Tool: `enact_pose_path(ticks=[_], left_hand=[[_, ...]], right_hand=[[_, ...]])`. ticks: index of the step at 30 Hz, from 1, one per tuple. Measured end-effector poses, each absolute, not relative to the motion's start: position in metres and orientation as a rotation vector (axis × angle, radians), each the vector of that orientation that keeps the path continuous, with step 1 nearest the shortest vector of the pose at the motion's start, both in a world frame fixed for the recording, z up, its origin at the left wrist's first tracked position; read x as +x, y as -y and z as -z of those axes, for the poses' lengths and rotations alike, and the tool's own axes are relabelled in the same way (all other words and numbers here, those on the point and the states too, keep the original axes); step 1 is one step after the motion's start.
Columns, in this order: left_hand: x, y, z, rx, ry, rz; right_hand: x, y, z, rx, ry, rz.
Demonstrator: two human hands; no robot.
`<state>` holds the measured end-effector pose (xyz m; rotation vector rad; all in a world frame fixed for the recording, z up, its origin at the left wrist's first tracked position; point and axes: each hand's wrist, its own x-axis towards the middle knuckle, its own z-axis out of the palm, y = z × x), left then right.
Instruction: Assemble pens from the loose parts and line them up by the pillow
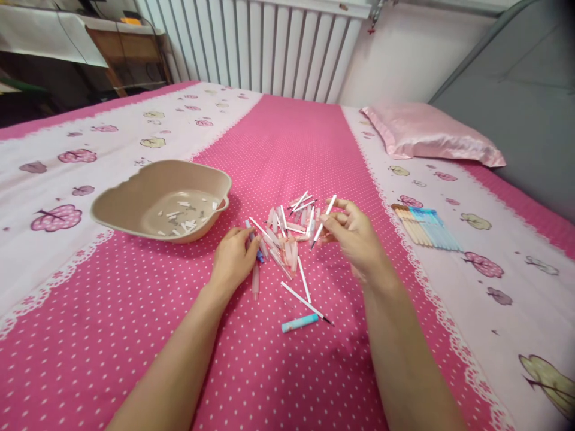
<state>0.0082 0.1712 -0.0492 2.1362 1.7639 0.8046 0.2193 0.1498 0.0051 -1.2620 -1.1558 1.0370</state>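
My right hand (353, 230) pinches a slim white pen refill (324, 220), its dark tip pointing down. In my left hand (234, 258) is a pale blue pen barrel (259, 256) with a darker blue part at its lower end; the fingers partly cover it. Between the hands lies a loose pile of translucent pinkish pen barrels (291, 254) and white refills. Nearer to me, another white refill (303, 300) with a dark tip rests beside a short turquoise tube (300, 323).
A beige basin (121, 206) with small white scraps inside stands to the left. On the right, a row of pens (424, 227) with brown and blue ends lies on the bedspread (287, 137). Behind are a pink pillow (435, 131) and a white radiator (260, 48).
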Motion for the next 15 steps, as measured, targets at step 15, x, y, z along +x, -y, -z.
enact_pose_path(ticks=[15], left_hand=[[0.023, -0.153, 0.032, 1.486, -1.292, -1.654]], right_hand=[[0.215, -0.147, -0.005, -1.282, 1.19, -0.91]])
